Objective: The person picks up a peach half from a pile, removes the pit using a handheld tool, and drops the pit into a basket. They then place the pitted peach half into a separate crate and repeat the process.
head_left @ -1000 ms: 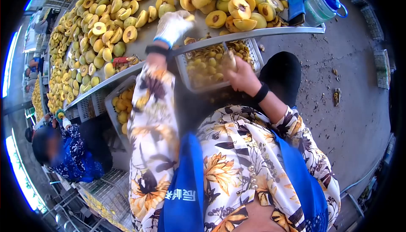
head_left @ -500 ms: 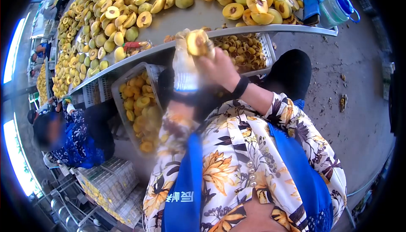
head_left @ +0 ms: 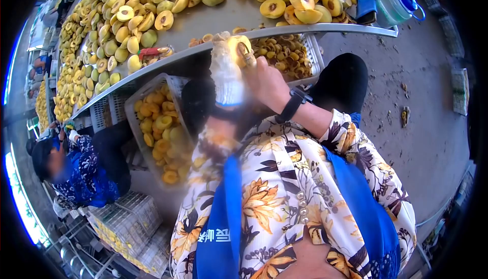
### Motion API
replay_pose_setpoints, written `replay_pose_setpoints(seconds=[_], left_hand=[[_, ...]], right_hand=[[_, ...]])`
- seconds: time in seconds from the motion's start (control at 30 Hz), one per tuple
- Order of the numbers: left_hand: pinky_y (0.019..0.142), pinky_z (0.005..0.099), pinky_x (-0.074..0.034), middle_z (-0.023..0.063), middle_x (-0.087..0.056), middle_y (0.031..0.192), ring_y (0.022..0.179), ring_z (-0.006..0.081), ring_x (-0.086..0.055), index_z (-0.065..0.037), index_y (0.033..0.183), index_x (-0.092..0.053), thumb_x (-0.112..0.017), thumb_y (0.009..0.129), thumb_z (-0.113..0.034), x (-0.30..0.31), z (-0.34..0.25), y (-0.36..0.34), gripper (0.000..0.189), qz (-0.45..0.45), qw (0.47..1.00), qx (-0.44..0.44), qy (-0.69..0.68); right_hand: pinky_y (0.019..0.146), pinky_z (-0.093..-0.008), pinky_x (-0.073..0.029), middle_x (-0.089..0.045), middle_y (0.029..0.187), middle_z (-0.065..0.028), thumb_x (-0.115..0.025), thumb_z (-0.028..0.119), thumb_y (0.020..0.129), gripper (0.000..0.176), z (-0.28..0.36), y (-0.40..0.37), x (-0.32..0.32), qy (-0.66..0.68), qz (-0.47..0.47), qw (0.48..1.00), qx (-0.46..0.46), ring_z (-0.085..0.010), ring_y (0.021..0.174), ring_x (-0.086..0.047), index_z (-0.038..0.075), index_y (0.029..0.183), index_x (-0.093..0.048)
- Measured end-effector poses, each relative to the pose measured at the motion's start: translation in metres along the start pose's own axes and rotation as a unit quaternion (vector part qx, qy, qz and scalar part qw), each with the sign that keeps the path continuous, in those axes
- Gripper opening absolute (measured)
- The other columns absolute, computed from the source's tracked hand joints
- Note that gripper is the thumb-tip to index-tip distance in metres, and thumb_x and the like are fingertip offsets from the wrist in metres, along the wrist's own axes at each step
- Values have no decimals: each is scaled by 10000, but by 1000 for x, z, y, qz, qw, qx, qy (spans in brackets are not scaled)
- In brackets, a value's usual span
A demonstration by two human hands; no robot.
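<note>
- Just short of the metal-edged surface (head_left: pixel 218 15), the gloved left hand (head_left: pixel 225 75) is clamping its grip, opened to the fruit's width, around a yellow peach half (head_left: pixel 237 46).
- Beside it, the bare right hand (head_left: pixel 269 84) is curling its grip around a small tool (head_left: pixel 248 56) that is touching the peach half.
- Beyond, loose peaches (head_left: pixel 272 8) are covering much of the surface.

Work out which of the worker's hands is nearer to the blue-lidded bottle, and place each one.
Right. The bare right hand is below and left of the bottle in view; the gloved left hand, holding a fruit half, is farther left.
</note>
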State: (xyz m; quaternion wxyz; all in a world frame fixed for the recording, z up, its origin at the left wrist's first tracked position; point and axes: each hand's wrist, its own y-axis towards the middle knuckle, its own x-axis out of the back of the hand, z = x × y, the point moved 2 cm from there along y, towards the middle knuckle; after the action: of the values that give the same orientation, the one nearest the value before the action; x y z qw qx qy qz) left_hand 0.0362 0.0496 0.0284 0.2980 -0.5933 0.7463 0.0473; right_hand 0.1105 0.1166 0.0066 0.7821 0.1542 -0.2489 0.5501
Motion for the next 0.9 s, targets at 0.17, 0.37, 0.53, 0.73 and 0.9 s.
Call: replay_pose_setpoints(seconds=[0.17,0.37,0.53,0.73,0.9], left_hand=[[657,296,-500,92,-598,861,743,181,-589,-1,1013,-543,-440,937,-330,25,-3,25,353,46,996,-1,78],[649,302,-507,106,-603,817,695,193,-595,-27,989,-539,-445,936,-343,33,-13,54,334,191,965,26,175],[711,324,-509,81,-585,935,828,191,-583,-34,1050,-531,-473,920,-390,13,0,38,384,44,997,50,33],[757,308,-495,82,-566,1006,867,178,-568,-22,1089,-511,-437,939,-372,-4,15,9,388,3,999,-41,12],[769,281,-477,65,-572,984,883,157,-560,-14,1070,-527,-403,954,-333,5,10,15,361,16,999,-23,33]], right_hand=[[581,-481,-455,-570,653,-262,-558,133,801,223,5,-2,9,-37,53,998,0,-432,649,-578,-47,856,-438],[590,-487,-451,-566,654,-265,-564,134,791,228,4,3,17,-25,86,996,10,-438,655,-576,-34,864,-428],[595,-483,-441,-560,670,-256,-566,123,794,250,5,6,13,-6,-4,1000,14,-428,671,-562,-37,891,-401],[604,-493,-452,-574,680,-262,-522,111,806,215,0,0,10,-12,-51,999,0,-436,675,-573,-30,934,-423],[606,-483,-454,-575,689,-265,-548,83,774,215,12,-2,16,-12,-6,1000,-23,-431,678,-576,-40,909,-435]])
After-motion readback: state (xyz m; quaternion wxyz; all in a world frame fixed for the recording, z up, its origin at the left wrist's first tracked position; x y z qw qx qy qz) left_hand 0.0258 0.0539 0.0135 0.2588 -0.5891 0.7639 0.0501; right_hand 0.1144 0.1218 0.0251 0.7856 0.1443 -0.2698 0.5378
